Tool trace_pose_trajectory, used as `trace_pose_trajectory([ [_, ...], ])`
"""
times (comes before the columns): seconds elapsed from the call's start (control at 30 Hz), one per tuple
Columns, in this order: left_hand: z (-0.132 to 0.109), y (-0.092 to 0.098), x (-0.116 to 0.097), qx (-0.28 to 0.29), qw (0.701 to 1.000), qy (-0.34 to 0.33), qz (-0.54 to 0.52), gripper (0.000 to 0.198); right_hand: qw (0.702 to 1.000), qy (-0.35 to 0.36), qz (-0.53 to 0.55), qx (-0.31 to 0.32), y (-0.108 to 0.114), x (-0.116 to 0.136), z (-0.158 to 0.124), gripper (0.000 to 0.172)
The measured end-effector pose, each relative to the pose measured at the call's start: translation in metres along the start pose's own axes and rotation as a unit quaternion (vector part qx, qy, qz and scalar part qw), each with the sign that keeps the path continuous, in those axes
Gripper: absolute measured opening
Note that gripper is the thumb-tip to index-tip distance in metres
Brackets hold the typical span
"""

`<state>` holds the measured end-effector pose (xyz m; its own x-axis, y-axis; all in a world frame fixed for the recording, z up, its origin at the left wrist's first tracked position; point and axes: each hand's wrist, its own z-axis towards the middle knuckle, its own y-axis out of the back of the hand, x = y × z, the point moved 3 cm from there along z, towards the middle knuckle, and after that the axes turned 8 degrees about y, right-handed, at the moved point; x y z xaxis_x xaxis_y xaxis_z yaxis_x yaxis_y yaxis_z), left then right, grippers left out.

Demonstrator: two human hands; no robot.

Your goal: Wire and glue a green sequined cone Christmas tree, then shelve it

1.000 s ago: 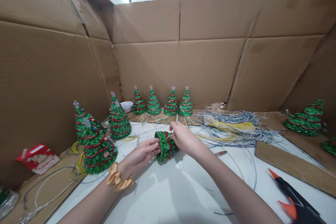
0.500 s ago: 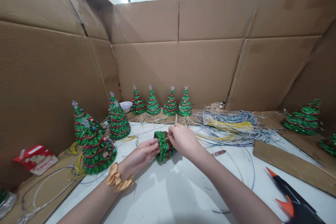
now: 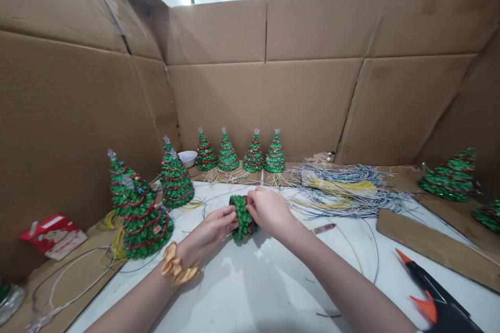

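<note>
A small green Christmas tree ornament (image 3: pixel 242 221) with a red garland lies on its side on the white table, its wide base toward the left. My left hand (image 3: pixel 214 230), with an orange scrunchie (image 3: pixel 177 265) on the wrist, holds it by the base, thumb and fingers closed at the rim. From the other side my right hand (image 3: pixel 270 213) pinches at the garland; what sits between those fingertips is hidden. The tree's upper part disappears behind the right hand.
Finished-looking trees (image 3: pixel 142 218) stand at left, with several smaller ones (image 3: pixel 253 153) along the back. Bundled wires (image 3: pixel 347 187) lie back right. A black and orange glue gun (image 3: pixel 437 291) rests front right, near a cardboard strip (image 3: pixel 433 247). Cardboard walls (image 3: pixel 265 88) enclose the table.
My right hand has shifted slightly left over the tree, its fingertips now nearer the base end. My left hand and the tree have stayed almost in place.
</note>
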<state>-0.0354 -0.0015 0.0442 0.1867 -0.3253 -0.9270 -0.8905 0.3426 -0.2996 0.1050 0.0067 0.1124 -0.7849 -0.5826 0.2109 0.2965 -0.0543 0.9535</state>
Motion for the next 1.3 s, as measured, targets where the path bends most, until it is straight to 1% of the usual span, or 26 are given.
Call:
trace_pose_trajectory([
  [0.13,0.001,0.001,0.0,-0.013,1.0,-0.006,0.011,0.029,1.0,-0.01,0.019,0.009,-0.002,0.002,-0.001,0.02],
  [0.27,0.001,0.002,-0.001,-0.025,0.998,-0.024,0.044,0.033,0.999,-0.001,0.033,0.022,0.003,-0.005,-0.002,0.022],
  [0.33,0.0,0.002,-0.001,-0.035,0.995,-0.039,0.086,0.035,0.999,-0.002,0.022,0.03,0.007,-0.012,-0.003,0.022],
  [0.4,0.0,0.003,-0.001,-0.05,0.989,-0.049,0.127,0.036,1.0,-0.007,-0.003,0.029,0.011,-0.016,-0.003,0.018],
  [0.47,0.0,0.004,0.0,-0.064,0.985,-0.049,0.153,0.038,0.999,-0.007,-0.032,0.022,0.013,-0.016,-0.003,0.015],
  [0.53,0.0,0.004,-0.001,-0.077,0.982,-0.046,0.168,0.042,0.998,-0.002,-0.056,0.016,0.012,-0.011,-0.001,0.016],
  [0.63,-0.002,0.004,-0.004,-0.106,0.976,-0.042,0.187,0.047,0.997,0.003,-0.07,0.014,0.007,-0.002,0.002,0.02],
  [0.77,-0.007,0.004,-0.011,-0.164,0.959,-0.03,0.229,0.051,0.997,0.007,-0.075,0.026,0.004,0.005,0.003,0.021],
  [0.87,-0.01,0.006,-0.013,-0.207,0.944,-0.021,0.255,0.058,0.996,-0.004,-0.084,0.043,0.01,0.005,-0.001,0.025],
  [0.97,-0.012,0.007,-0.014,-0.227,0.935,-0.022,0.27,0.057,0.993,-0.032,-0.102,0.048,0.021,0.003,-0.007,0.026],
  [1.07,-0.012,0.007,-0.015,-0.22,0.935,-0.026,0.277,0.052,0.992,-0.031,-0.112,0.054,0.026,0.002,-0.008,0.024],
  [1.23,-0.011,0.003,-0.017,-0.139,0.952,-0.012,0.271,0.043,0.994,0.011,-0.099,0.044,0.013,0.002,0.0,0.02],
  [1.3,-0.012,0.003,-0.018,-0.116,0.959,-0.011,0.256,0.041,0.995,0.023,-0.09,0.045,0.007,0.001,0.003,0.02],
])
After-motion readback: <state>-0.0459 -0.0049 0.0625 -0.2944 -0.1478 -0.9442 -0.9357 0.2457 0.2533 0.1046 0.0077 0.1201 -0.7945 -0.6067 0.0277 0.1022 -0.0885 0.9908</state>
